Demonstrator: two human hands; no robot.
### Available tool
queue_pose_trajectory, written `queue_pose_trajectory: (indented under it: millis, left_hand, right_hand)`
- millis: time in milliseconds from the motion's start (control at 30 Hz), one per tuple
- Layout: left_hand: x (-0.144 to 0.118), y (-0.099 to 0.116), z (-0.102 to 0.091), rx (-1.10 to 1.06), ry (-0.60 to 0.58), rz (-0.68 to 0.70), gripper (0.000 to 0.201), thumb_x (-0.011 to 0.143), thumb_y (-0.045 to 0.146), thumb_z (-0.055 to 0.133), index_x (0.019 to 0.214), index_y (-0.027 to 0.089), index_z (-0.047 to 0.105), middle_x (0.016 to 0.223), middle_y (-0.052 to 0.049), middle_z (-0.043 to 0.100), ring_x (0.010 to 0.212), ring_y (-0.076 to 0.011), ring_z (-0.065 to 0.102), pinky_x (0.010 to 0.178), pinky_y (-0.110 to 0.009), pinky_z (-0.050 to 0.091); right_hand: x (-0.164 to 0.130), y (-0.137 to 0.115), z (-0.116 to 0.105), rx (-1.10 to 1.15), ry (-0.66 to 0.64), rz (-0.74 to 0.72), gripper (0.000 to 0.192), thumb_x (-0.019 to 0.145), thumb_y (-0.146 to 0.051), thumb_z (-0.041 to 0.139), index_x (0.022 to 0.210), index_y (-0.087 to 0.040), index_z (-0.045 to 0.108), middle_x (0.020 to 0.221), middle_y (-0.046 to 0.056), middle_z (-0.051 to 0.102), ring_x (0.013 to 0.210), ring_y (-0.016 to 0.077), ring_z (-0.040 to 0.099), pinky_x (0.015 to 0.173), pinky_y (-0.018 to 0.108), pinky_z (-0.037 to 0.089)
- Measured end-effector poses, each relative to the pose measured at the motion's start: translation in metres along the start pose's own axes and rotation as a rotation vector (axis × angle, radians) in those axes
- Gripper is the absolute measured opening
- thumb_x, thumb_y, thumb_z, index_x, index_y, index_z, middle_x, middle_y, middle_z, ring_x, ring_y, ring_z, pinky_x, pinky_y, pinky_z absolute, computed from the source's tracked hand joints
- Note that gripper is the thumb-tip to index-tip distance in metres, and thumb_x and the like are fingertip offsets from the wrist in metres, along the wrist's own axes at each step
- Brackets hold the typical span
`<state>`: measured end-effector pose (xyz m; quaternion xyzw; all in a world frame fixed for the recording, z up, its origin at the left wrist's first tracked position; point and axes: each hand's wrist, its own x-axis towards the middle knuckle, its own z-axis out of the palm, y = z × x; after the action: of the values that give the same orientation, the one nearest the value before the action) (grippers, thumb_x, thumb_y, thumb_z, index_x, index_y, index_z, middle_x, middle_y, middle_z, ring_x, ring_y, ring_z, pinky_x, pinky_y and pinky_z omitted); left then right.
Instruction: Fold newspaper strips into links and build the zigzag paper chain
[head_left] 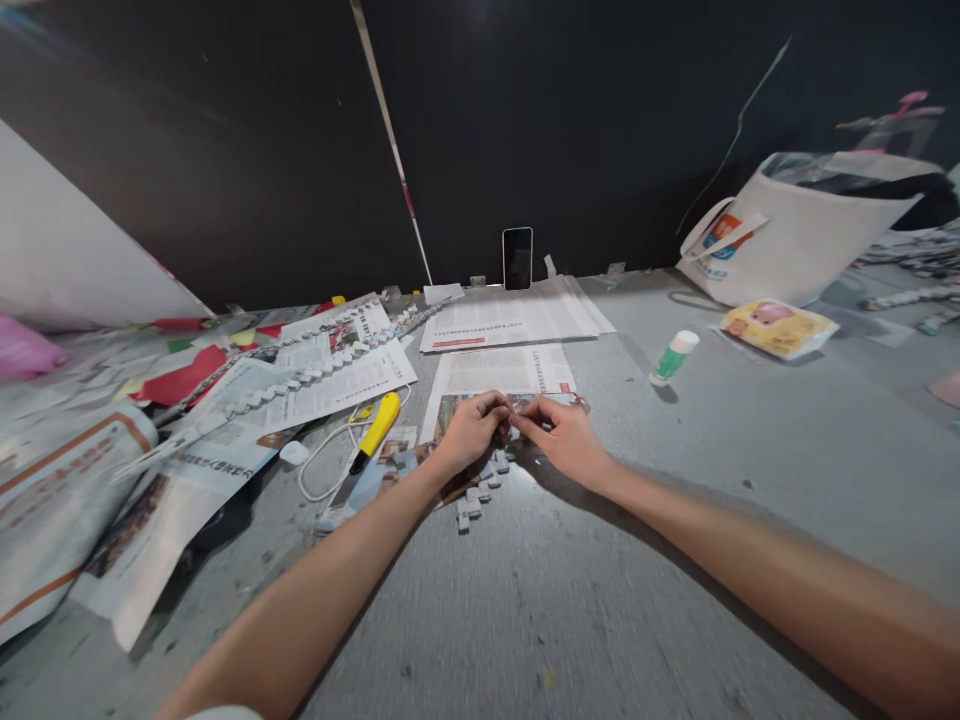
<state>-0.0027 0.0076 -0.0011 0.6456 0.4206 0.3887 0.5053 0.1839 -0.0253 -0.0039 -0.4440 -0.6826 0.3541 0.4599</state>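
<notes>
In the middle of the table, my left hand [478, 430] is closed in a pinch on the upper end of a zigzag chain of folded newspaper [474, 497]. The chain's lower part trails down below that hand. Fingertips of my right hand [559, 435] meet those of my left, also pinched together; what they grip is too small and covered to make out. Beneath and behind both hands are printed newspaper sheets [499, 370]. A yellow-handled cutter [379, 430] with a white cord lies left of my left hand.
A glue stick [673, 358] stands right of my hands, its white cap [293, 453] at left. A phone [517, 258] leans on the dark wall behind a newspaper stack [517, 318]. Longer paper chains [300, 378] and scraps fill the left. A yellow packet [778, 328] and white bag [817, 235] sit right.
</notes>
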Motion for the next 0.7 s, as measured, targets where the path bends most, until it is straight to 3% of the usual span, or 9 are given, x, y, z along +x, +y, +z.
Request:
queue_pose_trajectory:
  millis: [267,400,700]
  left_hand:
    - [-0.0026,0.0067,-0.0009,-0.065,-0.017,0.015,0.050,0.087,0.066,0.071,0.086,0.016,0.065,0.065,-0.001,0.063,0.061,-0.0131,0.057,0.060,-0.026,0.045]
    - [-0.0031,0.0085,-0.0007,-0.151,-0.018,-0.015,0.052,0.085,0.065,0.075,0.099,0.016,0.064,0.068,-0.001,0.067,0.061,-0.0143,0.062,0.062,-0.027,0.049]
    - [-0.0037,0.0067,-0.0015,-0.174,-0.015,-0.042,0.050,0.082,0.060,0.082,0.096,0.014,0.068,0.078,-0.003,0.070,0.066,-0.0146,0.066,0.065,-0.028,0.052]
  right_hand:
    - [0.0020,-0.0059,-0.0034,0.053,0.059,0.064,0.036,0.094,-0.055,0.071,0.078,-0.022,0.065,0.074,0.003,0.072,0.069,0.0197,0.066,0.068,0.032,0.051]
    - [0.0017,-0.0051,-0.0038,0.057,0.057,0.059,0.033,0.093,-0.051,0.072,0.079,-0.022,0.067,0.077,0.003,0.075,0.072,0.0198,0.068,0.072,0.033,0.052]
    - [0.0000,-0.0010,-0.0015,0.008,0.022,0.015,0.028,0.095,-0.047,0.070,0.078,-0.025,0.067,0.075,0.002,0.073,0.070,0.0204,0.067,0.069,0.035,0.052]
